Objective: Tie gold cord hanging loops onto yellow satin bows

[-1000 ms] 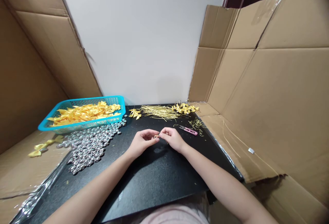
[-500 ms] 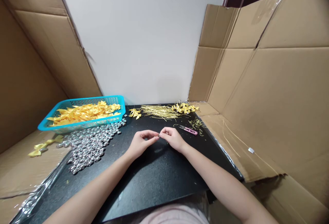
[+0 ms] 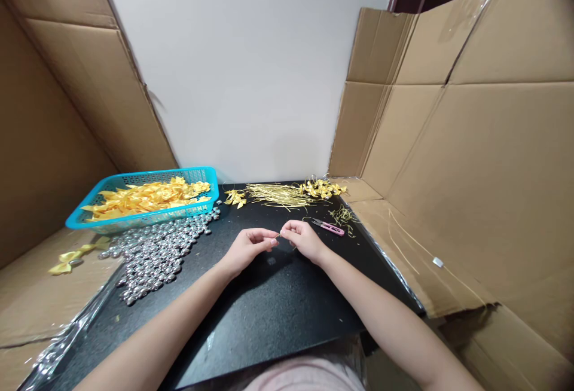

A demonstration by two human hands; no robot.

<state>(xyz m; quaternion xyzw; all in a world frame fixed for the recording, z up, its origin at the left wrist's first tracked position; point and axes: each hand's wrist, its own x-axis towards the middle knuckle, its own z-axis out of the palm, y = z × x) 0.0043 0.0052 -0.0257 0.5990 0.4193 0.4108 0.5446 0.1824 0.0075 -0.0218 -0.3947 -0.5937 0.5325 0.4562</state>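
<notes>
My left hand [image 3: 247, 247] and my right hand [image 3: 304, 239] meet over the middle of the black table top [image 3: 278, 307]. Both pinch, fingertips nearly touching, on a thin gold string that is barely visible between them. A pile of silver bells [image 3: 156, 250] lies to the left of my left hand. Pink thread snips [image 3: 330, 227] lie just right of my right hand. A bundle of gold strings [image 3: 278, 195] lies behind the hands.
A turquoise basket [image 3: 112, 219] full of yellow ribbon bows stands at the left rear. Small yellow bows [image 3: 321, 188] lie at the table's back right, and loose bows [image 3: 74, 256] on the cardboard at left. Cardboard sheets [image 3: 470, 158] wall in both sides.
The small gold piece seen between my fingertips a second ago is no longer visible. Both hands have stayed almost in place, fingers shifting slightly.
</notes>
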